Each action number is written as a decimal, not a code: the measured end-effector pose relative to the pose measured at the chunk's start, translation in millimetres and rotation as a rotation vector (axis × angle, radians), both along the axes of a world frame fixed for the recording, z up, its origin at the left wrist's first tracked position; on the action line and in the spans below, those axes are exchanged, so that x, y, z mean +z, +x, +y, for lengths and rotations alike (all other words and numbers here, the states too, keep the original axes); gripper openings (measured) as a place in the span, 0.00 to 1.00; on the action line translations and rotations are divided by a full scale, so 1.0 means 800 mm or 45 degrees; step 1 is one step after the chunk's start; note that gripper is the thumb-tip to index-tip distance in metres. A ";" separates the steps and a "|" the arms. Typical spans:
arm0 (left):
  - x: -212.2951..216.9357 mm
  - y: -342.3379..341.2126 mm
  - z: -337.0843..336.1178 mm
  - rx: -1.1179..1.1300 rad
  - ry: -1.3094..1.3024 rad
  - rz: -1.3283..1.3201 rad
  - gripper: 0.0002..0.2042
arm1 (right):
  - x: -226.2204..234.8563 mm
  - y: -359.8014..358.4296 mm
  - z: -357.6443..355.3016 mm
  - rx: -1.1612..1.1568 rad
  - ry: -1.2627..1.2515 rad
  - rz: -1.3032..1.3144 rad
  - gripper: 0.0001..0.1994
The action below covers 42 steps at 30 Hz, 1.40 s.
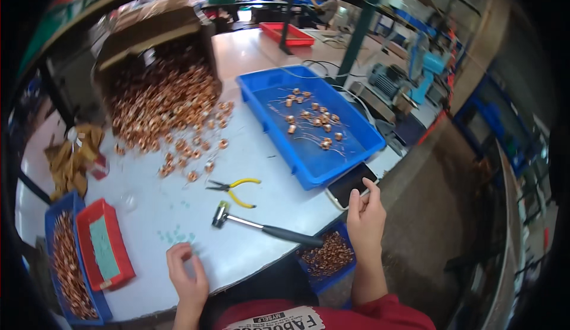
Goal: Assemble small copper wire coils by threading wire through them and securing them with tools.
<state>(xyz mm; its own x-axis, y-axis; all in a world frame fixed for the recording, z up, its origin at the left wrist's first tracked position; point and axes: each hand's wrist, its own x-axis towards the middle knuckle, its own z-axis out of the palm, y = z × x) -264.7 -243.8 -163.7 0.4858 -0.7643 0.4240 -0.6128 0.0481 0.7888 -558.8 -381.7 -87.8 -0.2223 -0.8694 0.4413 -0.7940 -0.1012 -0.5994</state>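
My left hand (187, 275) is above the table's near edge, fingers loosely bent and thumb apart, with nothing visible in it. Small pale green pieces (176, 235) lie scattered just beyond its fingertips. Over the table's right edge, my right hand (367, 217) has its thumb and fingers apart beside a dark-screened phone (350, 186); whether it touches the phone I cannot tell. Between the hands lies a hammer (261, 228) with a black grip and a yellow-faced head. Just beyond it rest yellow-handled pliers (234, 190) with their handles spread.
A tipped cardboard box (157, 24) spills copper coils (172, 104) across the table. A blue tray (279, 129) holds several coils. At left stand a red tray (122, 256) with a pale green layer and a blue bin (52, 235) of copper parts. Another blue bin (323, 282) sits below the edge.
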 end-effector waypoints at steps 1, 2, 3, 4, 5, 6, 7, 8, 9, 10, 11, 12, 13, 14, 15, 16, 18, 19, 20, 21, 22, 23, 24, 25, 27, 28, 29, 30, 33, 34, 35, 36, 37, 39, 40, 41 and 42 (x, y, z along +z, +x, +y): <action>-0.002 0.002 0.002 -0.035 -0.015 0.030 0.11 | 0.009 0.013 0.003 0.101 -0.044 0.012 0.15; -0.002 0.002 0.003 -0.064 -0.030 0.058 0.11 | 0.018 0.028 0.003 0.209 -0.083 0.021 0.13; -0.001 0.004 0.006 -0.084 -0.041 0.082 0.12 | 0.025 0.046 0.002 0.326 -0.113 0.023 0.11; -0.002 0.007 0.008 -0.104 -0.051 0.105 0.12 | 0.032 0.067 0.002 0.444 -0.137 0.021 0.09; -0.004 0.012 0.011 -0.110 -0.072 0.115 0.12 | 0.041 0.092 0.001 0.500 -0.129 0.044 0.07; -0.007 0.014 0.012 -0.132 -0.093 0.126 0.12 | 0.048 0.114 0.000 0.540 -0.119 0.068 0.05; -0.009 0.017 0.012 -0.100 -0.074 0.168 0.12 | 0.050 0.133 -0.008 0.572 -0.089 0.103 0.05; -0.011 0.020 0.014 -0.149 -0.123 0.155 0.12 | 0.045 0.154 -0.020 0.703 -0.091 0.186 0.05; -0.014 0.018 0.017 -0.217 -0.172 0.147 0.13 | 0.041 0.169 -0.025 0.816 -0.090 0.269 0.05; -0.016 0.017 0.016 -0.208 -0.178 0.148 0.13 | 0.041 0.189 -0.031 0.868 -0.025 0.338 0.06; -0.013 0.017 0.018 -0.203 -0.189 0.136 0.13 | 0.047 0.210 -0.033 0.917 0.031 0.396 0.07; -0.013 0.019 0.017 -0.187 -0.168 0.163 0.13 | 0.052 0.232 -0.037 0.906 0.193 0.449 0.09; -0.012 0.021 0.017 -0.208 -0.176 0.109 0.13 | 0.046 0.250 -0.047 0.945 0.248 0.526 0.09; -0.014 0.024 0.019 -0.219 -0.182 0.047 0.12 | 0.035 0.268 -0.062 0.996 0.298 0.596 0.09; -0.015 0.025 0.018 -0.226 -0.186 0.067 0.12 | 0.033 0.281 -0.071 1.028 0.323 0.624 0.09; -0.017 0.026 0.018 -0.229 -0.179 0.038 0.12 | 0.025 0.295 -0.082 1.075 0.350 0.644 0.09; -0.019 0.025 0.020 -0.251 -0.176 -0.026 0.11 | 0.007 0.308 -0.114 1.058 0.371 0.708 0.09; -0.019 0.025 0.021 -0.262 -0.172 -0.064 0.11 | -0.004 0.310 -0.125 1.050 0.386 0.755 0.09; -0.020 0.026 0.023 -0.263 -0.171 -0.062 0.11 | -0.013 0.313 -0.130 1.050 0.388 0.756 0.09; -0.021 0.026 0.024 -0.264 -0.179 -0.053 0.11 | -0.021 0.315 -0.132 1.050 0.350 0.797 0.08; -0.022 0.026 0.024 -0.261 -0.186 -0.045 0.11 | -0.028 0.318 -0.134 1.055 0.309 0.836 0.07; -0.023 0.026 0.025 -0.258 -0.195 -0.039 0.11 | -0.034 0.320 -0.137 1.059 0.268 0.874 0.07; -0.024 0.026 0.025 -0.256 -0.203 -0.034 0.10 | -0.039 0.321 -0.141 1.062 0.226 0.911 0.07; -0.024 0.024 0.025 -0.250 -0.202 -0.037 0.10 | -0.043 0.321 -0.146 1.067 0.223 0.909 0.07; -0.024 0.023 0.024 -0.245 -0.204 -0.061 0.10 | -0.049 0.319 -0.161 1.245 -0.136 1.087 0.08; -0.024 0.023 0.024 -0.244 -0.204 -0.075 0.10 | -0.050 0.317 -0.167 1.326 -0.321 1.169 0.08; -0.024 0.022 0.023 -0.244 -0.204 -0.088 0.11 | -0.050 0.313 -0.173 1.402 -0.511 1.248 0.09; -0.024 0.022 0.023 -0.242 -0.203 -0.093 0.11 | -0.046 0.309 -0.176 1.402 -0.515 1.244 0.09; -0.022 0.020 0.023 -0.244 -0.202 -0.076 0.10 | -0.032 0.289 -0.186 1.433 -0.799 1.221 0.09; -0.022 0.019 0.024 -0.248 -0.202 -0.071 0.10 | -0.029 0.283 -0.188 1.437 -0.892 1.213 0.09; -0.021 0.019 0.024 -0.247 -0.207 -0.075 0.10 | -0.025 0.281 -0.185 1.434 -0.899 1.212 0.09; -0.020 0.019 0.026 -0.255 -0.225 -0.035 0.10 | -0.019 0.276 -0.179 1.393 -0.721 0.868 0.09; -0.020 0.019 0.026 -0.263 -0.237 0.002 0.10 | -0.013 0.270 -0.171 1.336 -0.541 0.522 0.09; -0.018 0.018 0.025 -0.286 -0.259 0.077 0.09 | -0.001 0.253 -0.150 1.165 -0.177 -0.157 0.09; -0.015 0.020 0.026 -0.297 -0.254 0.070 0.09 | 0.008 0.246 -0.130 1.266 0.228 -0.569 0.11; -0.011 0.024 0.027 -0.335 -0.266 0.323 0.09 | 0.014 0.240 -0.106 1.328 0.644 -0.986 0.13; -0.004 0.027 0.029 -0.368 -0.264 0.578 0.09 | 0.010 0.233 -0.083 1.414 0.903 -1.069 0.12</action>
